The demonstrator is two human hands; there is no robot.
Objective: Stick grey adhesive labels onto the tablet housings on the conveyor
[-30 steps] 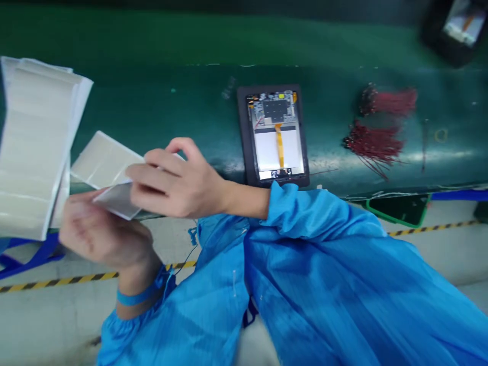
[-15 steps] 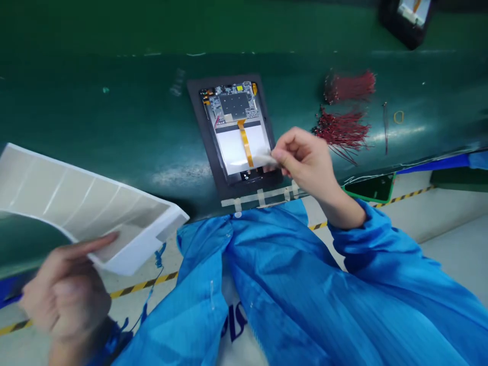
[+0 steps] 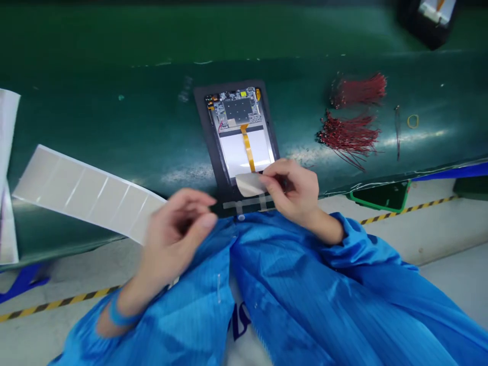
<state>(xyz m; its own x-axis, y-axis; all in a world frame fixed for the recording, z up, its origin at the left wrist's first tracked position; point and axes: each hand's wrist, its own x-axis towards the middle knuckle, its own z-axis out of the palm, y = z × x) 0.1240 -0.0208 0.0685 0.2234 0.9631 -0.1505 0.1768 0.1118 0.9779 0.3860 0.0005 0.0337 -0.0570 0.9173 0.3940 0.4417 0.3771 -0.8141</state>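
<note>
Nearest, below the blue sleeved coat's cuffs, the left hand (image 3: 177, 231) hovers over the coat (image 3: 335, 284) at the table's near edge, its grip narrow, thumb and fingers drawn close; whether anything lies between them cannot be told. The right hand (image 3: 295, 190) pinches a curled beige film piece (image 3: 249, 184) in a narrow grip, just over the lower end of a tablet (image 3: 236, 132). The tablet lies face down in a dark frame, held by pale tape strips (image 3: 244, 203), with an orange flex ribbon (image 3: 247, 147) across its white panel. Left of it, a label backing strip (image 3: 87, 190) overhangs the table (image 3: 114, 66). Right of it lie red wire bundles (image 3: 348, 134) and a yellow ring (image 3: 412, 121); a dark device (image 3: 427, 20) sits at the far edge.
</note>
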